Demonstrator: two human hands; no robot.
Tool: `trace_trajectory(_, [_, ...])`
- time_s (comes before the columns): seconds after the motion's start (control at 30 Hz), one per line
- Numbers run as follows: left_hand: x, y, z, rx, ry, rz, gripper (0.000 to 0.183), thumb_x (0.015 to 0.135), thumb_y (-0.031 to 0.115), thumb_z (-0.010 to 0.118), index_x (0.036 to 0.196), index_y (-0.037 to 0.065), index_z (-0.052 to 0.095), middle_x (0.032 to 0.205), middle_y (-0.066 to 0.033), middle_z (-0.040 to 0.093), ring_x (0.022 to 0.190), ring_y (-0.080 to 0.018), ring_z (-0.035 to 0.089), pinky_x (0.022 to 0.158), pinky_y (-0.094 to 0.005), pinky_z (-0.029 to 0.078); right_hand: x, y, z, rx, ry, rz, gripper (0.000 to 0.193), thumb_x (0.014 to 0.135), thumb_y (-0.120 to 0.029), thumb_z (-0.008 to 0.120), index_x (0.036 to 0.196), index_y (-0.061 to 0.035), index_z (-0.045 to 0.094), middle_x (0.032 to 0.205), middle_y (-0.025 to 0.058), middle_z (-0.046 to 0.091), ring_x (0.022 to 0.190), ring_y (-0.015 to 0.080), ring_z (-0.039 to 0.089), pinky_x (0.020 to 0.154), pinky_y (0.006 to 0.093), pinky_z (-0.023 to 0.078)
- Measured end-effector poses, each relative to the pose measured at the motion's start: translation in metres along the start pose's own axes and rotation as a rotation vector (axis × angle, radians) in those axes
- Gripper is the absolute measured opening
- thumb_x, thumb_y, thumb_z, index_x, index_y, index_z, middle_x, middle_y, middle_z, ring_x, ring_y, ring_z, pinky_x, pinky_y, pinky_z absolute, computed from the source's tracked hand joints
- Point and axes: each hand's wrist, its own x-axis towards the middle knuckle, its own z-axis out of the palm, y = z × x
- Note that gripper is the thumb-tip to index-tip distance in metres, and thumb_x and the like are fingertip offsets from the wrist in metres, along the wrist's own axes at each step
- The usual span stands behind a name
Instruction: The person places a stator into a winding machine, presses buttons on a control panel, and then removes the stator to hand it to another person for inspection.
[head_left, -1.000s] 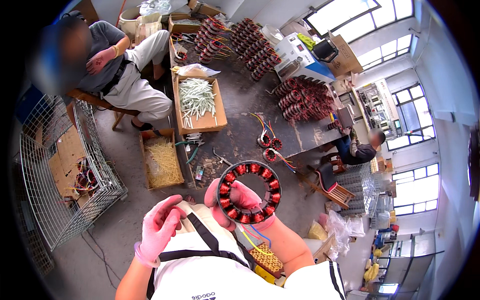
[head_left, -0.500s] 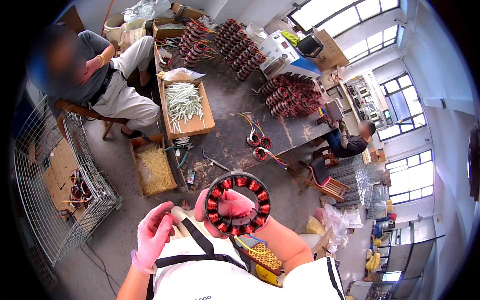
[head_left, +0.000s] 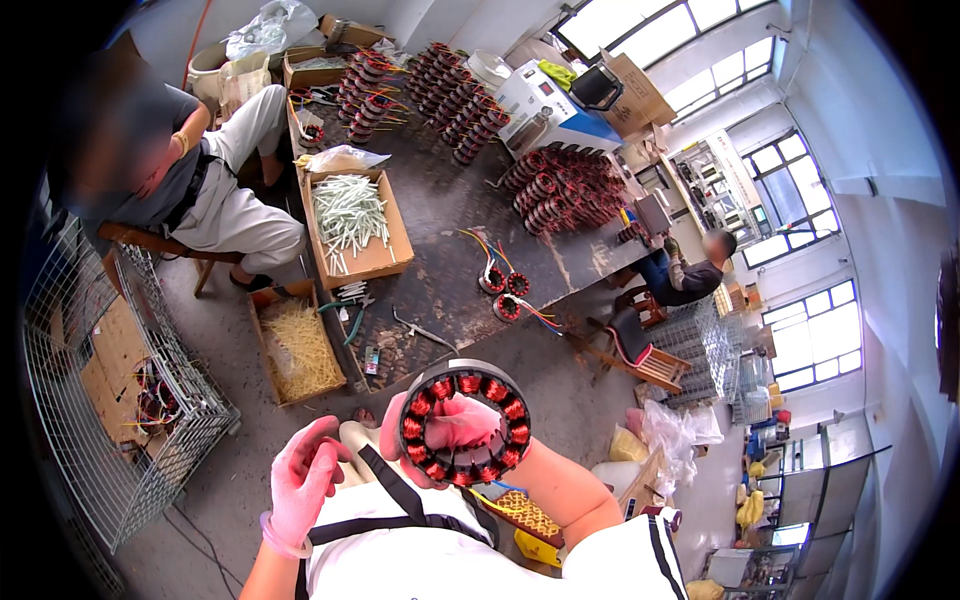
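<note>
Up close before my body, my right hand (head_left: 462,424) grips a motor stator (head_left: 518,412), a dark ring with red copper windings around its inside. Some of its fingers show through the central hole, and the ring's face is tilted toward me. Blue and yellow wires (head_left: 508,487) hang below the ring. My left hand (head_left: 305,478) is raised to the left of the stator, apart from it, its fingers loosely bent and spread with nothing between them. Three smaller wound stators (head_left: 507,306) with coloured leads lie on the dark worktable (head_left: 440,235) beyond.
An open cardboard box of white tubes (head_left: 402,235) sits on the table, near pliers (head_left: 356,322) and a bent metal tool (head_left: 422,331). Stacked stators (head_left: 570,190) stand farther back. At left are a seated person (head_left: 210,190) and a wire cage (head_left: 110,400); another person (head_left: 695,275) sits beyond.
The stator has shifted slightly left and down in view and tilted, showing more of its outer rim. My left hand stays nearly in place, and the background has shifted a little left with the head.
</note>
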Motion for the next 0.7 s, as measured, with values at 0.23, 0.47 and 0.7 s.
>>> trace_trajectory(0.23, [-0.004,-0.001,-0.003,-0.028,0.011,-0.002,0.038,0.093,0.021,0.057,0.125,0.0,0.051,0.089,-0.0055,0.063,0.063,-0.0041,0.052,0.049,-0.0157,0.04,-0.002,0.005,-0.006,-0.037,-0.095,-0.013,0.039,0.092,-0.032,0.056,0.112,0.0009,0.055,0.089,0.0078,0.063,0.072,0.0132,0.062,0.059,0.024,0.051])
trace_trajectory(0.47, [-0.005,0.002,-0.005,-0.031,-0.053,-0.084,0.043,0.089,0.016,0.062,0.127,0.002,0.049,0.097,-0.0064,0.062,0.071,-0.0066,0.054,0.059,-0.0185,0.045,-0.016,0.025,-0.014,0.258,-0.199,0.053,0.049,0.092,-0.037,0.053,0.122,0.0014,0.049,0.115,0.0146,0.056,0.095,0.0196,0.061,0.077,0.0324,0.054])
trace_trajectory(0.7, [0.003,0.031,0.018,0.414,-0.313,0.635,0.098,0.054,0.033,0.089,0.132,0.0,0.041,0.131,-0.0196,0.045,0.118,-0.0359,0.047,0.101,-0.0451,0.037,-0.022,0.064,-0.013,0.534,-0.145,-0.002,0.035,0.095,-0.022,0.045,0.119,0.0032,0.048,0.113,0.0158,0.058,0.095,0.0184,0.06,0.081,0.0311,0.051])
